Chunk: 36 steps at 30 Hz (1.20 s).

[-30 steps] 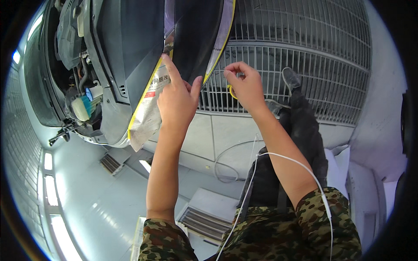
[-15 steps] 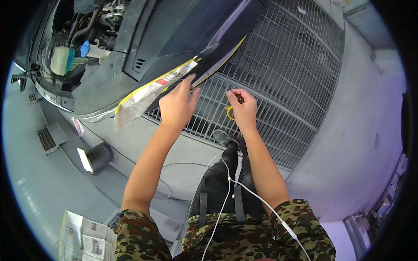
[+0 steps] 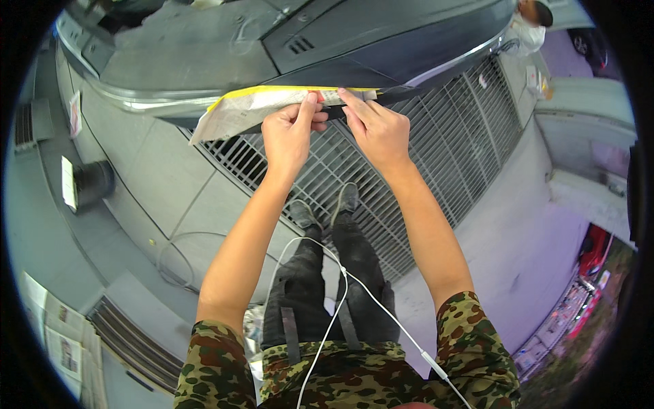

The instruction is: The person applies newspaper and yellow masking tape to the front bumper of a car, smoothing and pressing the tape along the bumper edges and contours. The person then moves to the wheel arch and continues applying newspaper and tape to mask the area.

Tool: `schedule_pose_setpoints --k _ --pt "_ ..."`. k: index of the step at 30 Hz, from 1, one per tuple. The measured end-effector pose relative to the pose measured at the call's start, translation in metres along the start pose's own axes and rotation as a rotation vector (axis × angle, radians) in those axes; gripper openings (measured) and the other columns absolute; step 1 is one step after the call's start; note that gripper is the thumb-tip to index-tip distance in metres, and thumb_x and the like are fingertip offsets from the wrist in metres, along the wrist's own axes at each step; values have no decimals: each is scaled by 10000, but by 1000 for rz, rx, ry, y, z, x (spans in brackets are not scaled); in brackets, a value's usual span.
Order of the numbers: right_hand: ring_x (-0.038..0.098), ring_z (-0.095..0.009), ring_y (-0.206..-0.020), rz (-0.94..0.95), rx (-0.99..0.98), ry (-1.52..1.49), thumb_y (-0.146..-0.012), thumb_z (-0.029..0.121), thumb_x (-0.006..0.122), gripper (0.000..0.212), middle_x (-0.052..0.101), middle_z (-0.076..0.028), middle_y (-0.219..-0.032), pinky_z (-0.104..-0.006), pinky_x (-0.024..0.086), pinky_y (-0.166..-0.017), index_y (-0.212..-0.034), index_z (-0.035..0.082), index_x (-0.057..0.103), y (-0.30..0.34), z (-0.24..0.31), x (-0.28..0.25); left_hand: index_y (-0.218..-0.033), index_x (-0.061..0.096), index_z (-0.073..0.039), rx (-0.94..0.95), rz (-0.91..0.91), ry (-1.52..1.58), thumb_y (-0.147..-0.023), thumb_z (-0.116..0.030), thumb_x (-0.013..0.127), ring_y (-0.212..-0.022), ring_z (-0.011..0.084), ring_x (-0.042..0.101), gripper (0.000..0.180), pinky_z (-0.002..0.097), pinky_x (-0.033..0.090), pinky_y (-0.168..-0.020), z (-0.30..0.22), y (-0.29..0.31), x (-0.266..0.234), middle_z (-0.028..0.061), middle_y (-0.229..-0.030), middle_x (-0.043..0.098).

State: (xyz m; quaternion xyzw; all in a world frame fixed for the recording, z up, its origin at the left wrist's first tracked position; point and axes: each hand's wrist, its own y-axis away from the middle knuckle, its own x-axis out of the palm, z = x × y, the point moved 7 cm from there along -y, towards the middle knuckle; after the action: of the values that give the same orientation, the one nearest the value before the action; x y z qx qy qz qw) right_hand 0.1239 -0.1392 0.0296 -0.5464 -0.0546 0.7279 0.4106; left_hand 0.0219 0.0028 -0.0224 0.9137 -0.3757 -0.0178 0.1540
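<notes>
A sheet of newspaper [image 3: 238,112] hangs along the lower edge of a dark grey car body panel [image 3: 327,51], with yellow masking tape [image 3: 262,88] along its top edge. My left hand [image 3: 287,136] is at the sheet's right part, thumb up and fingers curled, pinching the paper just below the tape. Beside it, my right hand [image 3: 383,133] presses its index fingertip on the tape strip near its right end. The thumb of that hand points up and its other fingers curl under. Whatever lies in its palm is hidden.
Under the car runs a metal floor grating [image 3: 436,136], where my shoes stand. On the left are a black bucket [image 3: 93,184] and a grey hose [image 3: 174,262]. More newspaper [image 3: 65,341] lies at lower left. Another person [image 3: 528,34] is at the far right. A white cable [image 3: 344,270] hangs before me.
My view has turned along the car. My right hand has moved up and left onto the tape strip; the yellow tape loop below it no longer shows. My left hand has closed on the newspaper.
</notes>
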Motion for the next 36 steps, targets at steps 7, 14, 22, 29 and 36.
schedule_pose_setpoints --k 7,14,22,29,36 --pt "614 -191 -546 92 -198 80 -852 64 804 482 644 0 -700 -329 501 -513 -1309 216 787 -8 4 9 -999 808 76 8 -64 142 -1088 -319 698 -700 147 715 419 303 609 -705 3 -7 2 136 -839 782" --pt "721 -245 -665 194 -250 -99 -909 21 749 433 767 -86 -855 -354 565 -595 -1330 119 766 -26 16 18 -953 826 61 41 -189 186 -1061 -303 703 -689 134 746 399 284 602 -693 0 -4 -5 116 -783 798" --pt "793 -273 -794 261 -218 -325 -907 -52 712 381 806 -156 -990 -325 612 -686 -1273 36 770 -45 29 30 -879 816 56 69 -357 319 -1028 -242 723 -666 108 718 347 278 574 -674 -1 1 -6 92 -738 785" --pt "809 -289 -876 335 -244 -395 -940 -29 679 365 810 -159 -1074 -349 630 -741 -1296 16 744 -52 33 32 -786 804 46 68 -551 237 -968 -235 739 -626 106 691 340 276 539 -647 -8 7 -7 87 -677 762" --pt "786 -312 -784 377 -320 -315 -976 76 689 332 809 -148 -980 -396 615 -667 -1301 35 742 -59 44 31 -758 797 35 30 -644 108 -941 -241 737 -626 103 684 336 278 540 -649 -15 11 -18 68 -668 755"
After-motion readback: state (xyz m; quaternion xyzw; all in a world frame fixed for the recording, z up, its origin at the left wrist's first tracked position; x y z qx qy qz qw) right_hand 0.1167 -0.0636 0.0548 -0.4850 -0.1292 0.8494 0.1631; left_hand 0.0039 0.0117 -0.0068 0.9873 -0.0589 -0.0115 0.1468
